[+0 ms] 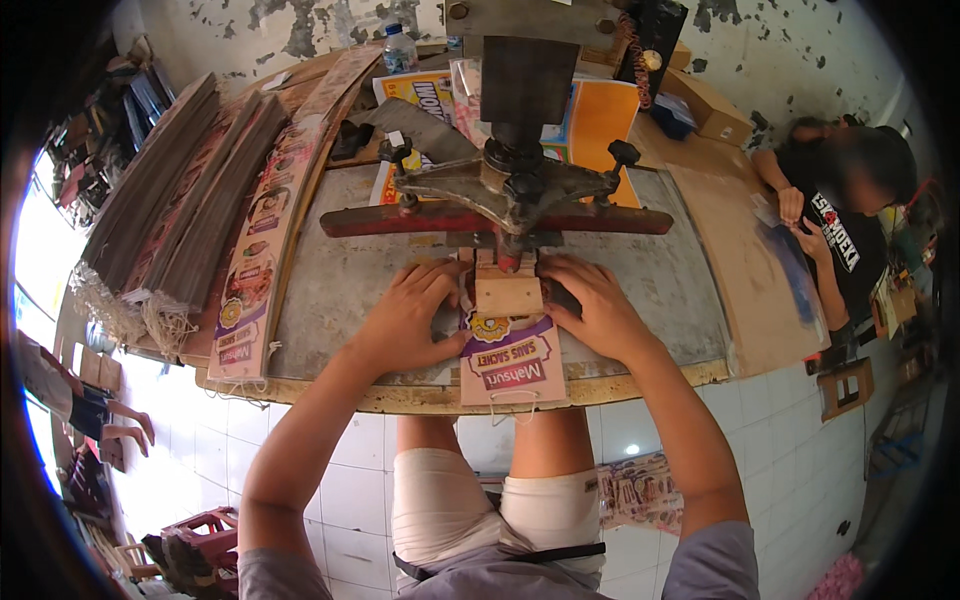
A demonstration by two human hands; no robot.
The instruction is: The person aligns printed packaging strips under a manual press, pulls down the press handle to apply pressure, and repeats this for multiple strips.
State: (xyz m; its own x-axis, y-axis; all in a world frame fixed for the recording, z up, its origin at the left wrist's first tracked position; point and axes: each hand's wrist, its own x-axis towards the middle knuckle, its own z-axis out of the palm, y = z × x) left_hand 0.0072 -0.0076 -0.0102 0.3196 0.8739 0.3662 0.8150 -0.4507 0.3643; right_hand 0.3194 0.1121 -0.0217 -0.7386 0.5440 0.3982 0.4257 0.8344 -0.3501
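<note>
A printed cardboard strip (pixel 513 365) in pink, purple and yellow lies lengthwise before me, a loop of white string at its near end. On it sits a pale wooden block (pixel 508 297), under the red tip of a metal press (pixel 515 190). My left hand (pixel 410 315) is open along the strip's left side, thumb and fingers spread, thumb tip at its edge. On the other side my right hand (pixel 597 308) is also open. Its thumb reaches the block's right edge and its fingers stretch forward. How firmly either hand presses cannot be told.
Stacks of corded strips (pixel 185 210) fill the table's left side beside a printed strip (pixel 262 250). The press's red crossbar (pixel 620 218) spans above the worktop (pixel 660 310). A water bottle (pixel 400 50) stands behind. At right, another person (pixel 835 220) handles clear plastic.
</note>
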